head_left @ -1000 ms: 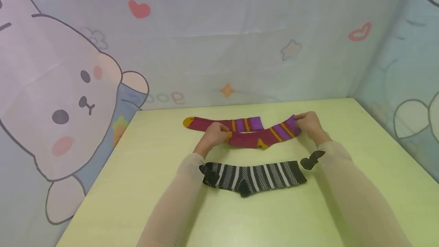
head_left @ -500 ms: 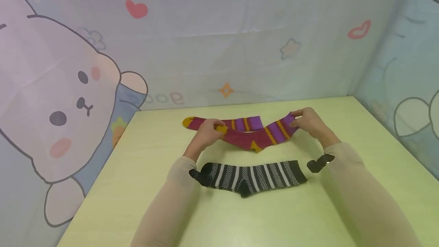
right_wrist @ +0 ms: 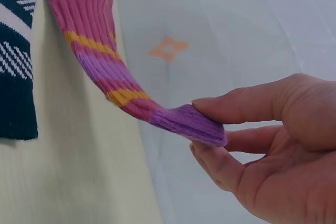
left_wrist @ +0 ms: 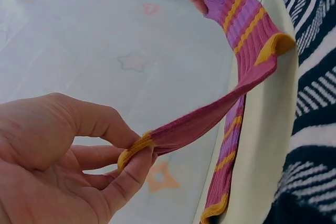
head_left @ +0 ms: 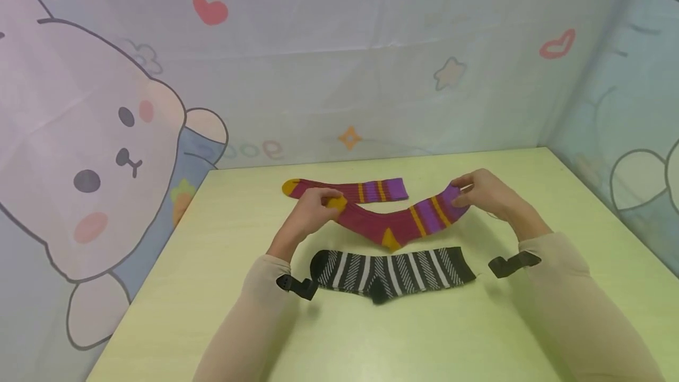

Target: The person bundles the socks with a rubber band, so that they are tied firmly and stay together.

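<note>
A maroon sock [head_left: 371, 221] with a yellow toe and heel and a purple striped cuff sags between both hands. My left hand [head_left: 309, 212] pinches its yellow toe between thumb and fingers, plain in the left wrist view. At the other end my right hand [head_left: 485, 193] pinches the purple cuff [right_wrist: 197, 124]. Behind it a matching maroon sock [head_left: 339, 191] lies flat on the table, its middle partly covered by the left hand and the held sock. Nearer the body lies a black sock [head_left: 392, 275] with white stripes, just below the hanging heel.
The pale yellow table [head_left: 398, 341] runs back to a cloth backdrop [head_left: 371, 75] printed with a cartoon bear and hearts. Another cloth panel [head_left: 631, 105] stands at the right side. Dark wrist cameras sit on both sleeves.
The held maroon sock has been raised off the table and brought nearer the body. Its middle now droops lower, close to the black sock. The other two socks stay put.
</note>
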The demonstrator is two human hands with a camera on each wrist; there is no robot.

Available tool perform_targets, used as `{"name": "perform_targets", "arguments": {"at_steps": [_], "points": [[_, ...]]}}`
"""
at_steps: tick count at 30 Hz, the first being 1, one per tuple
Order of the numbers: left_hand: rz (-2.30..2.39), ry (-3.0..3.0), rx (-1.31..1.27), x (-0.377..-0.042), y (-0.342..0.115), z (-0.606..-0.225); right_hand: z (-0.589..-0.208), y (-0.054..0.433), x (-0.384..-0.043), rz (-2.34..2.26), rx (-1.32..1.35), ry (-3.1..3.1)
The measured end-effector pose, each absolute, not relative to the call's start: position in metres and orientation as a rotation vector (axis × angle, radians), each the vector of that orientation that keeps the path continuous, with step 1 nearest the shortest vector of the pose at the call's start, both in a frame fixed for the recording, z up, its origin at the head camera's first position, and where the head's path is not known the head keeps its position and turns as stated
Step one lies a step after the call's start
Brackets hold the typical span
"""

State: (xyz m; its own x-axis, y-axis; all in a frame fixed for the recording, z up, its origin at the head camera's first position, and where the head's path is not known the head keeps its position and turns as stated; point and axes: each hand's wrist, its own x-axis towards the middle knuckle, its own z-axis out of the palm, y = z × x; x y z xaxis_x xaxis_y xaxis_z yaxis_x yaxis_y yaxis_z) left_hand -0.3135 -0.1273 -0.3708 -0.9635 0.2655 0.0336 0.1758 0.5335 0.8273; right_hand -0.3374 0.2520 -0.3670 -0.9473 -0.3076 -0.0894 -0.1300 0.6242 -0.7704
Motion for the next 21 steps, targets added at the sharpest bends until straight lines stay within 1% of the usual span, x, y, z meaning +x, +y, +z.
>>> {"name": "perform_targets", "arguments": {"at_steps": [7, 13, 21], "points": [[1.429, 2.625, 0.404, -0.297, -0.134, -0.369, -0.364, 0.266, -0.319, -1.186, -0.374, 2.608], [1.398, 2.609, 0.453, -0.290, -0.144, -0.362, -0.356, 0.274, -0.304, -1.157, -0.403, 2.595], [1.271, 2.601, 0.559, -0.286, -0.157, -0.348, -0.345, 0.277, -0.296, -1.012, -0.461, 2.588]]}}
